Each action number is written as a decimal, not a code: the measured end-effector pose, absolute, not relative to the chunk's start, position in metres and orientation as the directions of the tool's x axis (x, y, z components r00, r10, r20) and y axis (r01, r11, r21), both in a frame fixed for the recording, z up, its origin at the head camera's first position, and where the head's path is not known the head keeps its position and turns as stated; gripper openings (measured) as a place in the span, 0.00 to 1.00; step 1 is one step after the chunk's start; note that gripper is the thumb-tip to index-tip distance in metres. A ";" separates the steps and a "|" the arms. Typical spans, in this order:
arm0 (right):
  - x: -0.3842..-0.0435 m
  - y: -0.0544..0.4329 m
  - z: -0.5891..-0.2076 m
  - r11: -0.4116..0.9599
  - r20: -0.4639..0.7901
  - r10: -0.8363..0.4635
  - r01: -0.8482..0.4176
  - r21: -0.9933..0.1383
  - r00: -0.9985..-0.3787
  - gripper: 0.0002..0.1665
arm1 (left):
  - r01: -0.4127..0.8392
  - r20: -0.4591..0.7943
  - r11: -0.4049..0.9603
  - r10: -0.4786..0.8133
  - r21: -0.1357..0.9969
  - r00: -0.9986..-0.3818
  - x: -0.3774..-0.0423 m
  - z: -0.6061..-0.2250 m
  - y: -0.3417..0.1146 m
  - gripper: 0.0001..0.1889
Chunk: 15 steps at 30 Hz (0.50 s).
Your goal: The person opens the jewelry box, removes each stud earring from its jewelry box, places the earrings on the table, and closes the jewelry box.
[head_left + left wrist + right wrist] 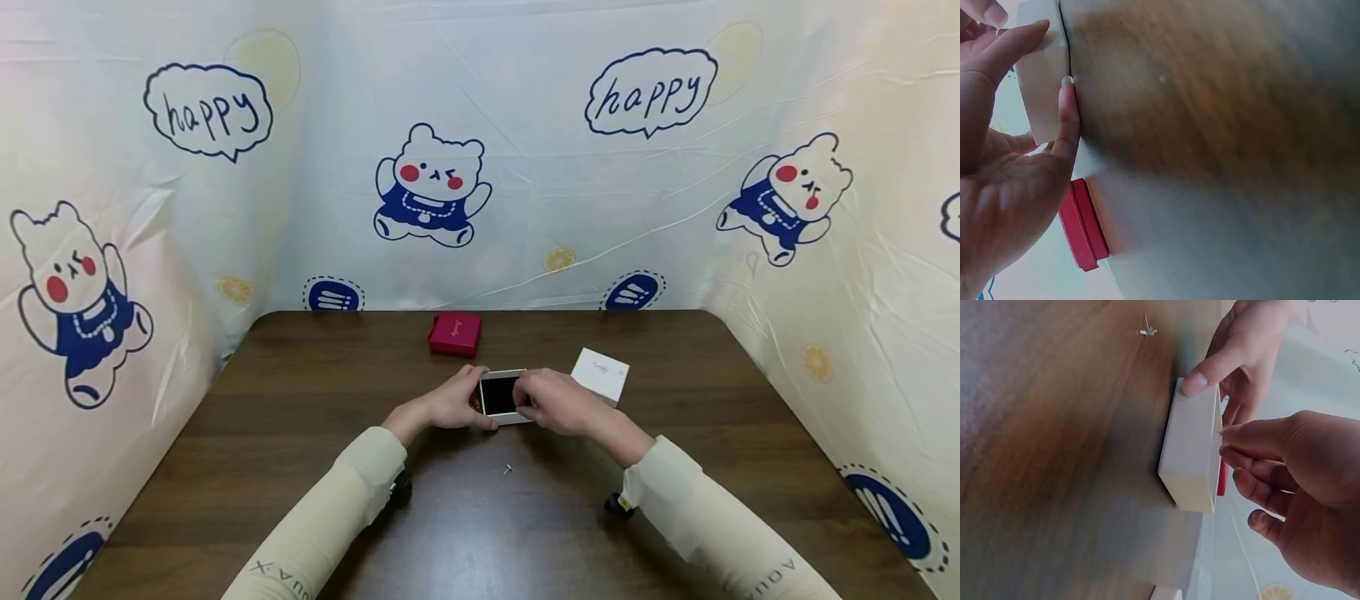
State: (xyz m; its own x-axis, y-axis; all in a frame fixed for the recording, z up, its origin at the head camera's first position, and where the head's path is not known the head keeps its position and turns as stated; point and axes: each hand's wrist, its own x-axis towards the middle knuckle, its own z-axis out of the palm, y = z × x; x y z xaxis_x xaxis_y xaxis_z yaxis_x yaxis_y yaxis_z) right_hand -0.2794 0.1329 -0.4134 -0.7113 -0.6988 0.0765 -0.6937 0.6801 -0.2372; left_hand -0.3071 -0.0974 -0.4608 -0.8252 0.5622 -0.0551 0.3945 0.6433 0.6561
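An uncovered white jewellery box (517,419) with a black inside sits on the table. My left hand (453,400) holds it at its left end, thumb along the near wall and fingers at the far side. My right hand (558,402) is over the box's right part, thumb and forefinger pinching a tiny piece right at the rim. In the left wrist view a thin pin (999,30) shows between those fingertips, like an earring post; the rest is hidden. Nearer to me, a small silvery stud earring (1148,331) lies on the wood, its post pointing up.
A white square lid or box (602,375) with printed lettering lies just beyond my right hand. Further back stands a small red box (455,333) with gold lettering. The brown wooden table (315,500) ends at a printed curtain behind and on both sides.
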 end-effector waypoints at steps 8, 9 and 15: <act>-0.268 0.131 -0.409 0.645 0.077 -0.726 -0.715 -0.269 -0.683 0.03 | 0.384 -0.069 0.650 0.558 0.656 -0.827 -0.308 -0.460 -0.097 0.49; -0.267 0.130 -0.409 0.647 0.071 -0.726 -0.714 -0.270 -0.684 0.03 | 0.383 -0.069 0.650 0.557 0.657 -0.827 -0.309 -0.460 -0.097 0.49; -0.264 0.130 -0.417 0.638 0.065 -0.737 -0.724 -0.263 -0.673 0.02 | 0.377 -0.074 0.646 0.558 0.664 -0.826 -0.307 -0.460 -0.097 0.49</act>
State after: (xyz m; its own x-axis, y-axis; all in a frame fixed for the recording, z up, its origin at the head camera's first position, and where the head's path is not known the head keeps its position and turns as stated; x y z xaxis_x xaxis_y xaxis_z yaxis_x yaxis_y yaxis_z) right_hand -0.2640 0.1299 -0.4173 -0.6726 -0.7372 0.0646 -0.7240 0.6375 -0.2633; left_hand -0.3069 -0.0971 -0.4603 -0.8265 0.5581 -0.0743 0.3768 0.6463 0.6636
